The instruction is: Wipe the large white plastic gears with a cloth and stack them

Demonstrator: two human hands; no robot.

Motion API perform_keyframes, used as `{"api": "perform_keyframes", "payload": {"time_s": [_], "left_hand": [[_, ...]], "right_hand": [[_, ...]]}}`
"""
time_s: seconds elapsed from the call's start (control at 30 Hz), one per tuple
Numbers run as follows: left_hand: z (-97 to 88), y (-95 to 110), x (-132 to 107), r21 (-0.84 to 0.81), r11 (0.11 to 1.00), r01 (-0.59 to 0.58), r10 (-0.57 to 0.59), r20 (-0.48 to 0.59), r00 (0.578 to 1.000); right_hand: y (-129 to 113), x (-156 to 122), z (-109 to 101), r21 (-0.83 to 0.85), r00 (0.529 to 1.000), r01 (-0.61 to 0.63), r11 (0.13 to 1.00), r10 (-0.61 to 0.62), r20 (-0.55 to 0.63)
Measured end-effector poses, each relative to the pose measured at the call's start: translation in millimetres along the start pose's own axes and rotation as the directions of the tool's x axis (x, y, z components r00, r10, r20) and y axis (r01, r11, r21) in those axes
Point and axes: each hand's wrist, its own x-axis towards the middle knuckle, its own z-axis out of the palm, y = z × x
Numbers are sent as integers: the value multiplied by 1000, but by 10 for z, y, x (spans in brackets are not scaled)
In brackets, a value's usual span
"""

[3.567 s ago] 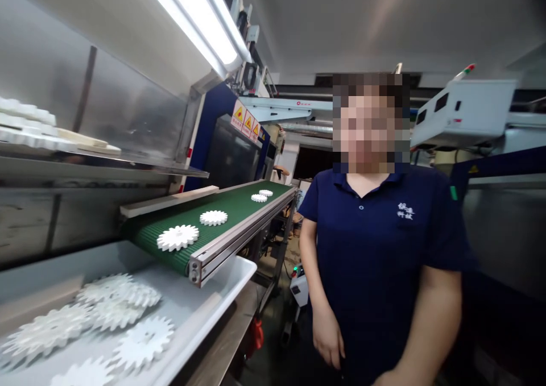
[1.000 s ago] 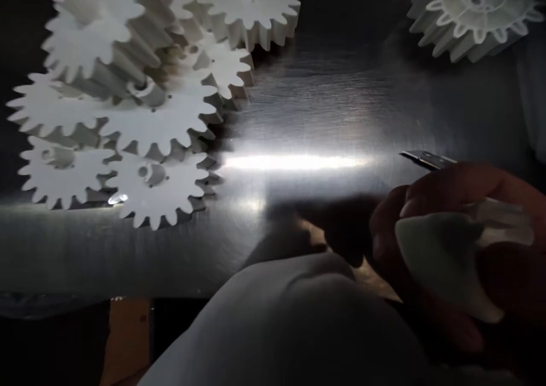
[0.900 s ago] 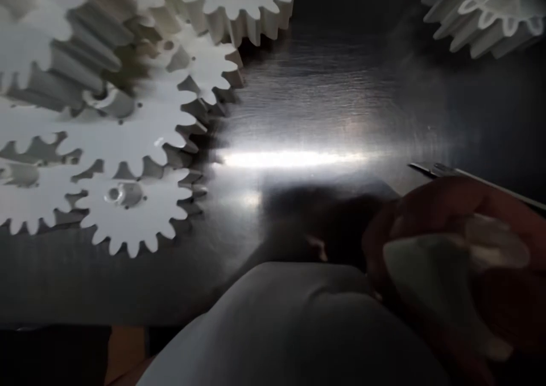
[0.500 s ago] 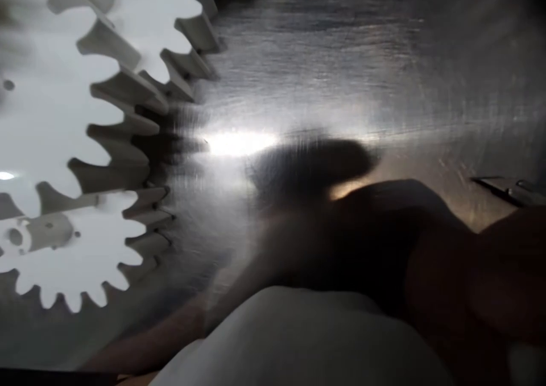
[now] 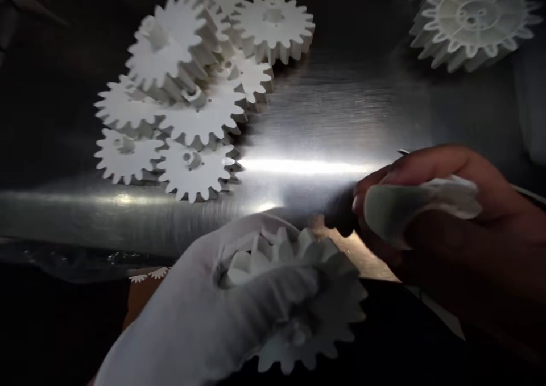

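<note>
My left hand (image 5: 222, 295), in a white glove, is wrapped round a white toothed gear (image 5: 315, 329) at the lower middle. The gear is tilted, with its teeth along the upper edge and its hub in shadow. Just right of it is my right hand (image 5: 460, 175), its fingers bent together and a loose white cover (image 5: 388, 212) over the thumb. A thin dark pointed tip (image 5: 403, 152) shows above the right fingers; what it belongs to is hidden. The right hand and the gear look apart.
A pile of white gears (image 5: 205, 110) lies at the upper left of the shiny metal tabletop (image 5: 341, 107). More gears (image 5: 478, 16) are stacked at the upper right. Clear plastic (image 5: 106, 258) hangs at the front edge, with gears on something brown (image 5: 143, 301) below.
The view has drawn back from close over the tabletop. The gear in my left hand and most of my right hand have come into sight.
</note>
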Motion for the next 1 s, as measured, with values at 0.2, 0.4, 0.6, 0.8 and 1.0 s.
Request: {"api": "perform_keyframes", "payload": {"time_s": [0.2,0.4,0.6,0.8,1.0], "left_hand": [[-14,-101,-328,36,999,-19,15,99,995],[163,-251,-455,94,995,15,-27,125,992],[309,-370,-570,182,980,-75,51,132,990],[441,-463,-660,165,984,-61,41,119,992],[546,-488,-667,204,974,-99,70,144,987]], "right_hand": [[55,-342,-44,-222,965,254,941,-261,-3],[133,-700,-194,-290,931,353,889,-365,16],[196,-889,-234,-251,913,393,884,-407,-3],[315,-977,-265,-181,926,376,909,-378,29],[267,-988,-207,-106,748,630,769,-564,349]]}}
